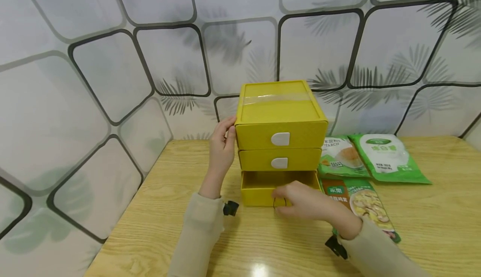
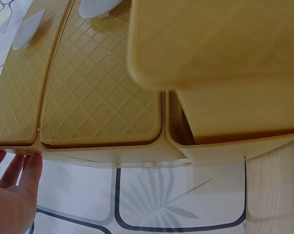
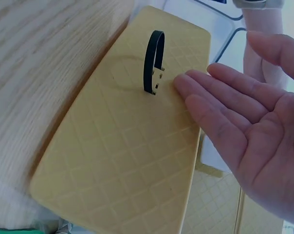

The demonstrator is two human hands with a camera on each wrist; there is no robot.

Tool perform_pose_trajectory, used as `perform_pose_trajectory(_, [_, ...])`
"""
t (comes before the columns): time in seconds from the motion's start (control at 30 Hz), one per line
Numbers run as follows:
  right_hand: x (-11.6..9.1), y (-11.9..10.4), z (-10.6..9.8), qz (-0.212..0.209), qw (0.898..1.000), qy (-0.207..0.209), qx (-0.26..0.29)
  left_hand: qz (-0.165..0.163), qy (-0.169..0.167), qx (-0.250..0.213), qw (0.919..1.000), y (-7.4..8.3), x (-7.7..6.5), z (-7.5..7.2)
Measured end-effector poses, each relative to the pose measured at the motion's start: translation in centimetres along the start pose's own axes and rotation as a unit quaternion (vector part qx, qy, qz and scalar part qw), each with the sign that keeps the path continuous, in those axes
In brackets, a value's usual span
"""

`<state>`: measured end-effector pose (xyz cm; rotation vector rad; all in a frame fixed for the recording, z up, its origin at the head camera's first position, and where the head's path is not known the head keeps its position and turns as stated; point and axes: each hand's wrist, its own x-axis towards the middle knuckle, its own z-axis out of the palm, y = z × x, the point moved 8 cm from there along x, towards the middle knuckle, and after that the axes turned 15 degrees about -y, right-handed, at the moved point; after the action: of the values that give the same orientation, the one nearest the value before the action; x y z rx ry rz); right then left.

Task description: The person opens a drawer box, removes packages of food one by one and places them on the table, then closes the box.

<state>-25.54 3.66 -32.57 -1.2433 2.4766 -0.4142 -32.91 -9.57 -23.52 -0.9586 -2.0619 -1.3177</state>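
A yellow three-drawer box (image 1: 282,135) stands on the table, with clear tape across its top. Its bottom drawer (image 1: 255,197) is pulled partway out; a thin black loop (image 3: 149,63) sticks out of the drawer's textured front. My left hand (image 1: 222,147) steadies the box's upper left side, fingertips against its edge. My right hand (image 1: 304,201) is at the open drawer's front. In the right wrist view its fingers (image 3: 220,122) are extended beside the drawer's upper edge, apart from the loop, and nothing is in the palm.
To the right of the box lie two green-and-white packets, a starch bag (image 1: 342,156) and another bag (image 1: 391,158). A green-and-brown food packet (image 1: 366,206) lies nearer, by my right forearm. A patterned wall covering (image 1: 240,55) rises right behind the box.
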Motion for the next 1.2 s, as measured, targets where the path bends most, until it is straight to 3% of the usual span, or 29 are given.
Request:
perform_pose_trajectory(0.87, [0.6,2.3,-0.6,0.064,0.997,0.051,0.001,0.005,0.003,0.002,1.0,-0.2,0.0,0.1])
perform_pose_trajectory(1.2, [0.7,2.8,-0.4,0.072,0.996,0.04,0.015,0.014,0.007,0.0,0.9999,0.0,0.0,0.0])
